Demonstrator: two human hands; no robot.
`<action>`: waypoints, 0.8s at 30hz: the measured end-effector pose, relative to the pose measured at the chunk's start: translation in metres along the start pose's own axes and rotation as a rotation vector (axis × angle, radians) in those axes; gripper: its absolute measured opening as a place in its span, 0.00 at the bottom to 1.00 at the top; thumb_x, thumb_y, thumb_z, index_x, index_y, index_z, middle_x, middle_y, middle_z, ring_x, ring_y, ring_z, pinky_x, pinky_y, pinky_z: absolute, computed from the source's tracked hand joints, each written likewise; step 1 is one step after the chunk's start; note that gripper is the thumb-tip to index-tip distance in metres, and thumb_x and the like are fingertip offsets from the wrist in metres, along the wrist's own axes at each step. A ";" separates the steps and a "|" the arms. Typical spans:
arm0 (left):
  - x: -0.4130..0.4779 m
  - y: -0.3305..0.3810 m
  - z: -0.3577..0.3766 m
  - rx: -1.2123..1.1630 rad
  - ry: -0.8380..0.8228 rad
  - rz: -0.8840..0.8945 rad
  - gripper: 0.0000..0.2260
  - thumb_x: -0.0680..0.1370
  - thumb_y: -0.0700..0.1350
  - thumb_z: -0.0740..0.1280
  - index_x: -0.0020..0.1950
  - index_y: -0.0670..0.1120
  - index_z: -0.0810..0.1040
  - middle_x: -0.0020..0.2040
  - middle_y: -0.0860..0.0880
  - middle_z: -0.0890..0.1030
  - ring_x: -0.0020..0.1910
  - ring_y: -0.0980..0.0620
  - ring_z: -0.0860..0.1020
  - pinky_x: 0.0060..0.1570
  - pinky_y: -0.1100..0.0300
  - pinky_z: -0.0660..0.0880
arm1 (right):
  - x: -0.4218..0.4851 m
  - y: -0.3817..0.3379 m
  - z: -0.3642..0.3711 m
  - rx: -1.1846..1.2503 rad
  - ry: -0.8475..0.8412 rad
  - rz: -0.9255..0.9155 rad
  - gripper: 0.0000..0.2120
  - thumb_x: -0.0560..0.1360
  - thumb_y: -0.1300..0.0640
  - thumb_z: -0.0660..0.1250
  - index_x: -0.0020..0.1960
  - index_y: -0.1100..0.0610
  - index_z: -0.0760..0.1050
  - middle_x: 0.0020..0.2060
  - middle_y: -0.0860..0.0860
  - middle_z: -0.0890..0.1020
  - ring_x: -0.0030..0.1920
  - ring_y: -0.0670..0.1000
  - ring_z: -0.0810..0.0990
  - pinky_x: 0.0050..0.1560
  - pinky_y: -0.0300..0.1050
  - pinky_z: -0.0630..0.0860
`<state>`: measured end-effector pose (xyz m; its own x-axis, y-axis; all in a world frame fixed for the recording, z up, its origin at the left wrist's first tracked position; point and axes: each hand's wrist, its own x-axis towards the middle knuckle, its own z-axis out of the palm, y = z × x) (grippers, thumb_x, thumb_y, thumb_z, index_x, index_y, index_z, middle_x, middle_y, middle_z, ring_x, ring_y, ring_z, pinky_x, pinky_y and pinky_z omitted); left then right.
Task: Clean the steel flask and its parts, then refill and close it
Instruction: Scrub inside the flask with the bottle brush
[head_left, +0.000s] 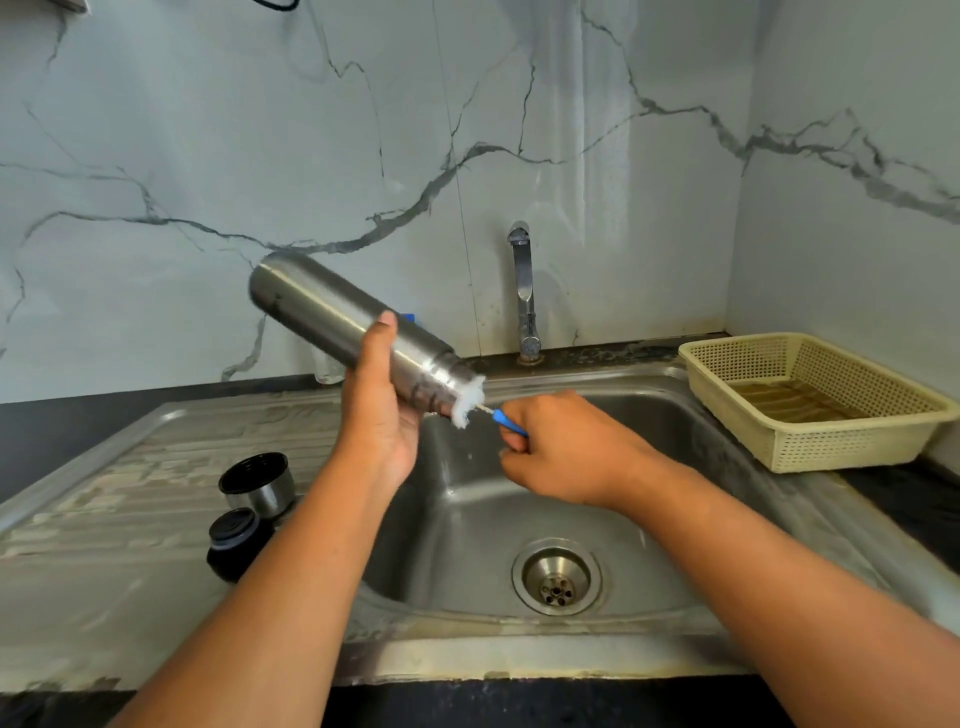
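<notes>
My left hand (382, 410) grips the steel flask (322, 312) around its lower half, holding it tilted above the sink (467, 519) with its mouth pointing down to the right. White bristles of a bottle brush (467, 408) stick out of the mouth; most of the brush head is hidden inside. My right hand (566, 449) is closed on the brush's blue handle (509, 422). On the draining board at the left stand the steel cup lid (258, 483) and the black stopper (236, 543), both apart from my hands.
A steel tap (524, 296) rises behind the basin, with the drain (557, 577) below. A cream plastic basket (810, 400) sits at the right on the sink's edge. A clear glass (327, 366) stands behind the flask by the marble wall.
</notes>
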<state>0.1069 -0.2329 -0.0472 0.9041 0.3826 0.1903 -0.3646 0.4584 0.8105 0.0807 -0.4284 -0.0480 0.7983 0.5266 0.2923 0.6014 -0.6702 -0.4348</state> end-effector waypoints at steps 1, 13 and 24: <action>0.004 0.006 -0.003 -0.067 0.029 0.013 0.29 0.74 0.57 0.74 0.69 0.42 0.75 0.51 0.44 0.84 0.49 0.46 0.84 0.49 0.51 0.83 | -0.002 0.004 -0.004 -0.022 -0.009 0.002 0.14 0.74 0.60 0.66 0.34 0.51 0.66 0.29 0.47 0.72 0.30 0.47 0.69 0.32 0.42 0.67; -0.005 -0.017 0.005 0.114 -0.120 -0.099 0.36 0.71 0.64 0.75 0.74 0.48 0.72 0.64 0.43 0.83 0.61 0.47 0.83 0.51 0.53 0.82 | 0.006 0.004 0.009 0.026 0.135 0.160 0.11 0.75 0.58 0.65 0.36 0.49 0.67 0.36 0.50 0.76 0.35 0.51 0.77 0.35 0.47 0.76; -0.008 -0.018 0.010 0.064 -0.006 -0.182 0.19 0.81 0.54 0.68 0.67 0.43 0.76 0.58 0.42 0.86 0.58 0.45 0.84 0.58 0.49 0.81 | 0.008 0.005 0.020 -0.063 0.251 0.180 0.17 0.80 0.39 0.62 0.57 0.52 0.65 0.41 0.50 0.78 0.39 0.55 0.80 0.35 0.50 0.76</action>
<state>0.1083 -0.2523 -0.0576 0.9552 0.2931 0.0410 -0.1805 0.4672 0.8655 0.0892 -0.4174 -0.0654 0.8706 0.2560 0.4200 0.4441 -0.7764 -0.4472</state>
